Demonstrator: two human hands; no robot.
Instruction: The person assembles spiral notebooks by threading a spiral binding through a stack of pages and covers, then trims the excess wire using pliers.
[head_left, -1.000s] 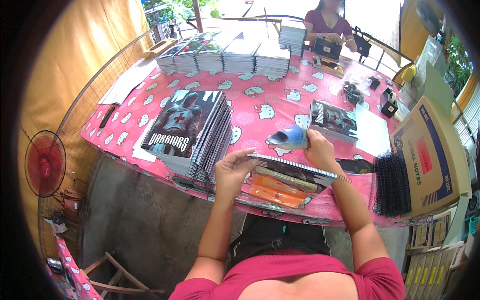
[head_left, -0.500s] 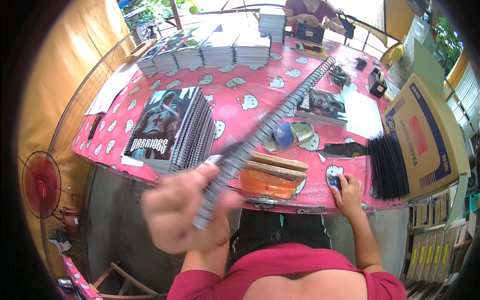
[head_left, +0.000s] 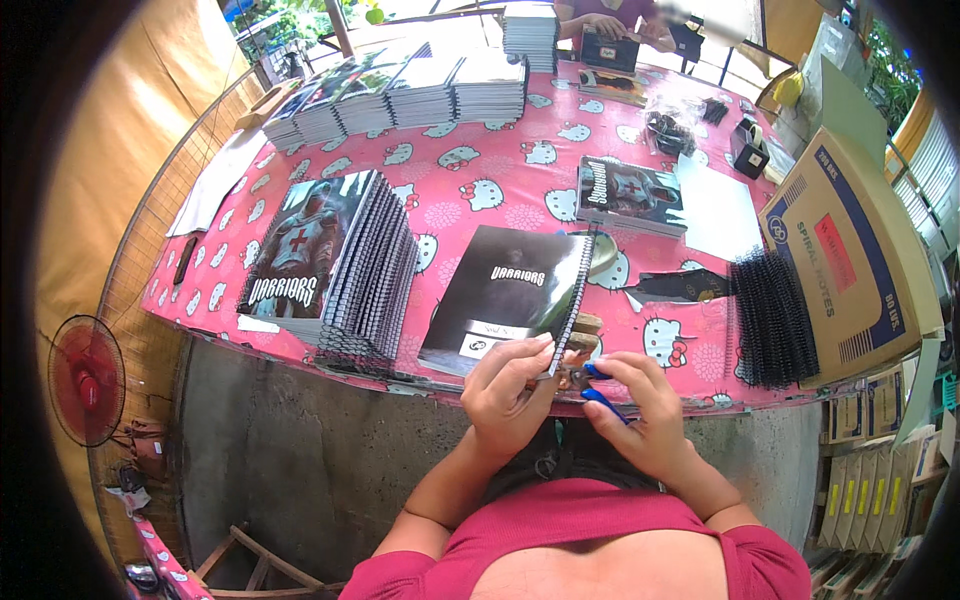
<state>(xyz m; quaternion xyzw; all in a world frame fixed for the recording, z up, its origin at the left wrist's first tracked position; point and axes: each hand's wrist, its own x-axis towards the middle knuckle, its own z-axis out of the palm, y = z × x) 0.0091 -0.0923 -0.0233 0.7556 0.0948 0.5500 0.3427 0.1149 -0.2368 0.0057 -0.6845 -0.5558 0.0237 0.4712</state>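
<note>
Black spiral notebook (head_left: 505, 290), coil (head_left: 577, 300) on right edge, blue-handled pliers (head_left: 597, 399) near its lower end

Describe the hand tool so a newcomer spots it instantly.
At the near edge of the pink patterned table, the left hand grips a black spiral notebook. Just right of its spiral, the right hand holds the plier-like tool, set apart from the notebook by bright blue handles.

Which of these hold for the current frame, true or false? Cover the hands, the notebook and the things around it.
1. The right hand holds a blue-handled tool. True.
2. The left hand is empty. False: it holds the black-covered notebook.
3. Black spiral coils lie beside the cardboard box. True.
4. The red fan stands at the picture's right. False: it is at the left.
</note>
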